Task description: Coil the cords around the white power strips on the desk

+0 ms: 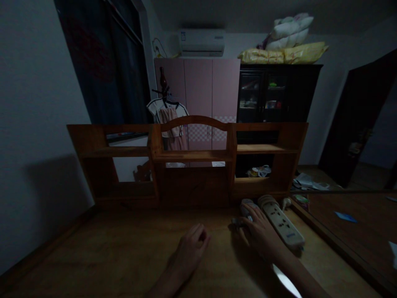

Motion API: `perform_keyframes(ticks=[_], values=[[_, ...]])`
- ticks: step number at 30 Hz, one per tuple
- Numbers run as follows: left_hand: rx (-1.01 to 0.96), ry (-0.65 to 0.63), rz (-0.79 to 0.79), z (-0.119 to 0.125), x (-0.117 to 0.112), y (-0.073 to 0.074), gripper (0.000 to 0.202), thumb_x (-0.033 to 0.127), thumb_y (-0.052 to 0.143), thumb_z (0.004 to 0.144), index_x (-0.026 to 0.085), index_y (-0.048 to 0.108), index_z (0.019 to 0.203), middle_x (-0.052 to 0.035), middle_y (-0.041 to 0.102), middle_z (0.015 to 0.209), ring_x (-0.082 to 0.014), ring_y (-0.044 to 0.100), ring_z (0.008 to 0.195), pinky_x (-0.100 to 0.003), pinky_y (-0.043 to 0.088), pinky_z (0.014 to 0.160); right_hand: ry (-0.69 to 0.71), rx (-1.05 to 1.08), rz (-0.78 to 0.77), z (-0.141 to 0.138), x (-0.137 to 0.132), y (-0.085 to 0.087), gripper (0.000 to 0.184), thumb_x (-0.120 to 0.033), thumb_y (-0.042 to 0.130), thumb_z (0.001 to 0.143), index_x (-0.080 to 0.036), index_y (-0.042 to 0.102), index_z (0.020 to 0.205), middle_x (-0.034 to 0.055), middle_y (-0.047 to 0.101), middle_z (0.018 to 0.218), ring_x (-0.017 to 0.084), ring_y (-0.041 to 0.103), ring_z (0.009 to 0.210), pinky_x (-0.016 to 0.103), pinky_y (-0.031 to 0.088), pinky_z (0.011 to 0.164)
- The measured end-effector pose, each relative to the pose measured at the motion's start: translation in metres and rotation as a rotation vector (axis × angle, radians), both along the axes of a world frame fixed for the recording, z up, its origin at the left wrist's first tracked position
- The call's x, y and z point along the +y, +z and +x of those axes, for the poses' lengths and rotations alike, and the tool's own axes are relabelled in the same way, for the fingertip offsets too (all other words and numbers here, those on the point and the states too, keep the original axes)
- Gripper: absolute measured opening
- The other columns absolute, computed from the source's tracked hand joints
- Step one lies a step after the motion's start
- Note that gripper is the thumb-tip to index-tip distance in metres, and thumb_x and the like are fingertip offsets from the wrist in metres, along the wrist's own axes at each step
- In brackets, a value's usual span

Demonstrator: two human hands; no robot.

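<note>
The room is dim. My left hand point(191, 245) rests on the wooden desk point(108, 256) with its fingers curled under, nothing visible in them. My right hand point(259, 231) lies to its right, fingers reaching forward over a small light object point(245, 209) that I cannot make out clearly. A white power strip point(282, 225) lies right beside my right hand, slanting toward the desk's right edge.
A wooden shelf unit point(192, 155) stands along the back of the desk. Behind it are a pink wardrobe point(211, 95), a dark glass-door cabinet point(273, 95) with bundles on top, hanging clothes point(169, 120) and an air conditioner point(201, 41). A second dark table point(356, 223) adjoins at right.
</note>
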State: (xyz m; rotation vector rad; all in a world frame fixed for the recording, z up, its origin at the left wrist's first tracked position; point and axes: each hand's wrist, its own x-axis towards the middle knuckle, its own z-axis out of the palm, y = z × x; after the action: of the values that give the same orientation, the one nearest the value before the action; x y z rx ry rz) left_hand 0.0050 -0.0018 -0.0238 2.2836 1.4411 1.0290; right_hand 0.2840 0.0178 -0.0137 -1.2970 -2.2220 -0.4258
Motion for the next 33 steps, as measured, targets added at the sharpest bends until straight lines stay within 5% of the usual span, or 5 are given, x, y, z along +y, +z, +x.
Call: perform_keyframes(ticks=[5, 14, 22, 33], values=[[-0.010, -0.038, 0.015, 0.001, -0.002, -0.004, 0.017, 0.026, 0.043, 0.091, 0.019, 0.052, 0.079, -0.0028, 0.056, 0.083, -0.0148, 0.052, 0.075, -0.024, 0.040, 0.069, 0.015, 0.004, -0.028, -0.011, -0.006, 0.003, 0.028, -0.009, 0.053, 0.078, -0.020, 0.067, 0.100, 0.0098, 0.032, 0.146, 0.030, 0.035, 0.130, 0.048, 0.034, 0.105], [-0.013, -0.084, -0.022, -0.002, -0.001, -0.009, 0.015, 0.026, 0.045, 0.090, 0.018, 0.053, 0.081, -0.0025, 0.055, 0.083, -0.0143, 0.052, 0.074, -0.024, 0.039, 0.067, -0.066, -0.011, -0.005, -0.003, 0.006, -0.017, 0.044, -0.017, 0.057, 0.081, -0.023, 0.056, 0.124, 0.0109, 0.032, 0.145, 0.032, 0.035, 0.129, 0.050, 0.034, 0.104], [-0.006, -0.086, -0.024, -0.001, -0.003, -0.005, 0.015, 0.026, 0.046, 0.090, 0.018, 0.053, 0.081, -0.0015, 0.056, 0.083, -0.0133, 0.052, 0.073, -0.024, 0.038, 0.068, -0.123, -0.039, -0.008, -0.010, 0.002, -0.010, 0.024, -0.024, 0.060, 0.083, -0.019, 0.066, 0.106, 0.0135, 0.040, 0.138, 0.033, 0.036, 0.127, 0.052, 0.025, 0.108], [-0.005, -0.082, -0.062, -0.002, 0.001, -0.014, 0.016, 0.031, 0.049, 0.089, 0.019, 0.053, 0.080, -0.0009, 0.056, 0.083, -0.0132, 0.051, 0.072, -0.024, 0.037, 0.066, -0.192, -0.134, -0.039, -0.018, 0.010, -0.020, 0.023, -0.025, 0.055, 0.089, -0.017, 0.063, 0.110, 0.0155, 0.047, 0.135, 0.031, 0.039, 0.126, 0.054, 0.019, 0.108]])
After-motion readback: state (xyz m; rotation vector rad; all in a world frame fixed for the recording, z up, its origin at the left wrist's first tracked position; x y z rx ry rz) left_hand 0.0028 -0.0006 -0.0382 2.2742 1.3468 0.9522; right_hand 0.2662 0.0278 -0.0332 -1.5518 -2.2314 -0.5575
